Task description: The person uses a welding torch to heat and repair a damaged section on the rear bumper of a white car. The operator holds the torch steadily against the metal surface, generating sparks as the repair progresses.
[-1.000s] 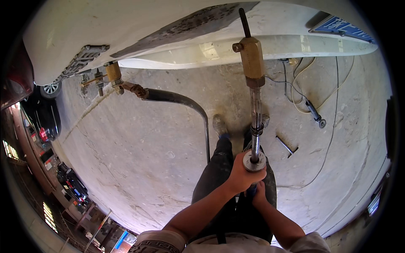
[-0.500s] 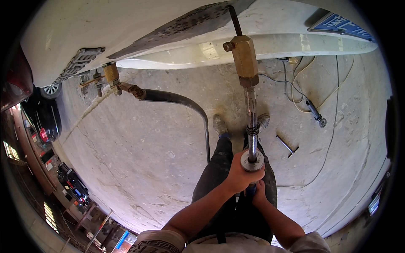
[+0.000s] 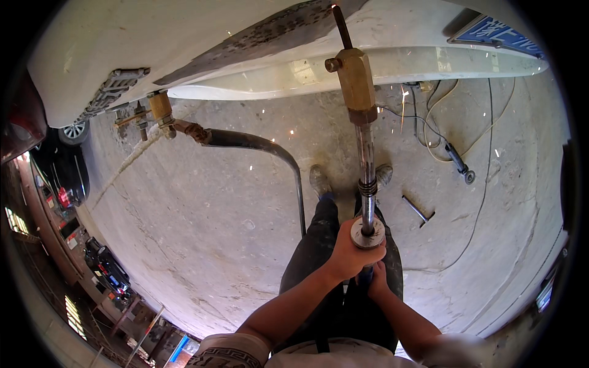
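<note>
Both my hands are on a slide-hammer dent puller (image 3: pixel 365 150), a long steel rod with a hexagonal brass head (image 3: pixel 356 80). My left hand (image 3: pixel 351 259) is wrapped round its round sliding weight (image 3: pixel 367 234). Closer to my body, my right hand (image 3: pixel 378 282) is closed on the blue handle, mostly hidden by the left. The dark electrode tip (image 3: pixel 341 26) meets the bare, spotted metal patch (image 3: pixel 270 42) on a white car panel (image 3: pixel 141 30). A small glow shows at the tip, and sparks fly about.
A brass clamp (image 3: pixel 161 109) at the car's vent joins a thick black cable (image 3: pixel 264 144). Cords and a grinder-like black tool (image 3: pixel 457 161) lie on the concrete at right, near a T-handle wrench (image 3: pixel 418 210). Other cars (image 3: pixel 61 165) stand far left.
Sparks now scatter from the electrode tip across the panel and floor; none showed before. My hands and the dent puller keep nearly the same place.
</note>
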{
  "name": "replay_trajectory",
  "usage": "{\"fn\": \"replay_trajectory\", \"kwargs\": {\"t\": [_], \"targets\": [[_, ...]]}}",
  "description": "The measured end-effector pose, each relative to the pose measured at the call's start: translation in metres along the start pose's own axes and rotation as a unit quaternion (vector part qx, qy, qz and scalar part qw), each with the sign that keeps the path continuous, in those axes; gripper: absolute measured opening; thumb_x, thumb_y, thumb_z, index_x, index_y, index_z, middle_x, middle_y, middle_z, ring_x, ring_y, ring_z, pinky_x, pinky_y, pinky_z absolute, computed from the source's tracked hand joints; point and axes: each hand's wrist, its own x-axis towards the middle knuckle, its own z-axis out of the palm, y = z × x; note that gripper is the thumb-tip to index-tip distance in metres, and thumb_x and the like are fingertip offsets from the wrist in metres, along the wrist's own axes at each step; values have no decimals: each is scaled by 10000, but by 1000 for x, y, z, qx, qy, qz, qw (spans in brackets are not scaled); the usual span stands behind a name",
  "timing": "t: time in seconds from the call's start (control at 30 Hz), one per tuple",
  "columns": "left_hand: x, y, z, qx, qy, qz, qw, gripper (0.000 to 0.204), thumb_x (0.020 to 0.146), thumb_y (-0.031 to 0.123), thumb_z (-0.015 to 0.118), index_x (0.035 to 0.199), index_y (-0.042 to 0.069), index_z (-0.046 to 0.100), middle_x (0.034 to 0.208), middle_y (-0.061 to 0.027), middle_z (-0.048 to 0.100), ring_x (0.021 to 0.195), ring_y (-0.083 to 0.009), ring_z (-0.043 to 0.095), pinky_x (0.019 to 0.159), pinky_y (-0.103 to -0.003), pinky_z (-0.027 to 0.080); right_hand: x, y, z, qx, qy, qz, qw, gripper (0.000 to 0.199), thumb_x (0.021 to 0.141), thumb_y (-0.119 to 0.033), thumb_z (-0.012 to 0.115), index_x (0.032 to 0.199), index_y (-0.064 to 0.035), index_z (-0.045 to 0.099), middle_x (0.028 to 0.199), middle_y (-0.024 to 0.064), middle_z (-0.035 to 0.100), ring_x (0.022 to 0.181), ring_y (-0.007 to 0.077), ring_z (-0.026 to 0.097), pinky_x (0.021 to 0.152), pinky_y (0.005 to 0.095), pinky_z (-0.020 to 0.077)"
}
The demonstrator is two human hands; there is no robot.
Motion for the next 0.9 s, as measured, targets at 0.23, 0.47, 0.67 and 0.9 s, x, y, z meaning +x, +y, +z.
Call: {"fn": "replay_trajectory", "kwargs": {"t": [0.23, 0.47, 0.67, 0.9], "targets": [[23, 56, 7, -33, -27, -7, 999, 200, 738, -33, 732, 860, 29, 587, 759, -33, 622, 657, -113, 602, 607, -287, 495, 4, 2, -4, -21, -3, 24, 999, 428, 1010, -449, 425, 1012, -43, 558, 730, 110, 617, 527, 222, 601, 477, 328, 480], [0, -2, 5, -5, 30, -5, 1000, 203, 734, -24, 719, 869, 29, 577, 752, -54, 625, 651, -135, 625, 619, -272, 504, 4, -2, -8, 18, -43, 23, 999, 427, 1011, -416, 463, 1078, -15, 594, 819, 67, 635, 658, 157, 622, 582, 288, 496], [11, 15, -2, -17, -24, -4, 1000, 204, 768, -25, 733, 865, 41, 566, 758, -17, 602, 673, -96, 589, 602, -262, 475, 10, -7, -6, -119, -62, -13, 991, 388, 979, -454, 474, 959, -77, 564, 701, 79, 599, 543, 195, 607, 471, 316, 481], [-1, -12, 18, -21, -22, -11, 999, 217, 759, 5, 750, 877, 41, 570, 781, -18, 612, 697, -94, 592, 637, -267, 485, 41, 0, -55, -28, -243, 267, 932, 266, 941, -364, 590, 1022, -123, 667, 816, -18, 607, 696, 92, 584, 571, 254, 445]]}}
